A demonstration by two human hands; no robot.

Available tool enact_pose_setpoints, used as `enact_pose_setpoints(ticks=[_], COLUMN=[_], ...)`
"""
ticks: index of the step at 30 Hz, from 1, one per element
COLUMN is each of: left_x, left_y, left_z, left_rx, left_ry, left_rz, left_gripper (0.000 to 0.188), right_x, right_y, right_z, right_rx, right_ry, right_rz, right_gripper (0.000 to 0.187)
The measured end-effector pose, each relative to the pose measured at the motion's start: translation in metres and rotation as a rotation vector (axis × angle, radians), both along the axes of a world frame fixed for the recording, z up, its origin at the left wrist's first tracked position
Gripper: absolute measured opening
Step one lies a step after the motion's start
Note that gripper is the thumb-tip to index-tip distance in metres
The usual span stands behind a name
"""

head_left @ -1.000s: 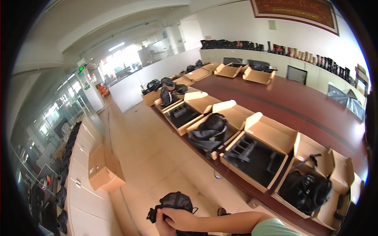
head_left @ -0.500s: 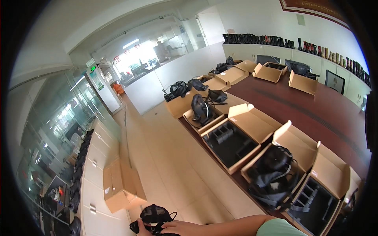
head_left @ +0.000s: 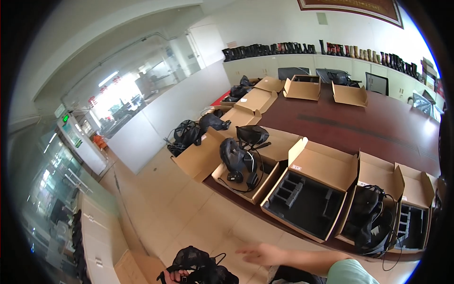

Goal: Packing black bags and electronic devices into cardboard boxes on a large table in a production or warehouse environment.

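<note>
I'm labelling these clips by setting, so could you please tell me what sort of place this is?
Probably an office meeting room used for packing: a long dark table carries rows of open cardboard boxes with foam inserts and black headgear, and glass partitions open onto other rooms.

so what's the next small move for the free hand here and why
Probably bring the right hand back onto the black strapped gear. Only the left hand grips it, low by the floor, while the right hovers open and apart. The open box with empty black foam on the table looks the likely place for it.
</note>
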State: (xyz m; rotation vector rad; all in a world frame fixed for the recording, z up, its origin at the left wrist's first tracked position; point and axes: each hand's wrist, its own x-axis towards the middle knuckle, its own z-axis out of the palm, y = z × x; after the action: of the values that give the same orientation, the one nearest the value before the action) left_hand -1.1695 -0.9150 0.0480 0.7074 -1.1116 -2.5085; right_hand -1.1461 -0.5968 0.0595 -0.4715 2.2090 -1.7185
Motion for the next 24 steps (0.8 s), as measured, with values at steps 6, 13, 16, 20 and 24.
enact_pose_setpoints(ticks=[6,13,16,20,24], left_x=[-0.150,-0.297,-0.359,-0.427,-0.483], left_y=[-0.014,-0.020,-0.022,-0.025,-0.036], left_z=[0.005,0.036,0.034,0.032,0.010], left_rx=[-0.011,0.028,-0.012,-0.047,0.084], left_ry=[0.036,0.221,0.171,0.145,0.179], left_rz=[-0.222,-0.450,-0.477,-0.541,-0.671], left_gripper=[0.034,0.026,0.030,0.035,0.031], right_x=[-0.133,-0.282,-0.325,-0.347,-0.347], right_y=[0.051,0.051,0.051,0.045,0.055], right_z=[-0.066,-0.078,-0.080,-0.109,-0.125], right_rx=[-0.029,-0.143,-0.107,-0.096,0.073], right_ry=[0.087,-0.019,-0.179,-0.135,-0.149], right_rz=[-0.392,-0.730,-0.765,-0.940,-1.216], right_gripper=[0.031,0.027,0.027,0.025,0.022])
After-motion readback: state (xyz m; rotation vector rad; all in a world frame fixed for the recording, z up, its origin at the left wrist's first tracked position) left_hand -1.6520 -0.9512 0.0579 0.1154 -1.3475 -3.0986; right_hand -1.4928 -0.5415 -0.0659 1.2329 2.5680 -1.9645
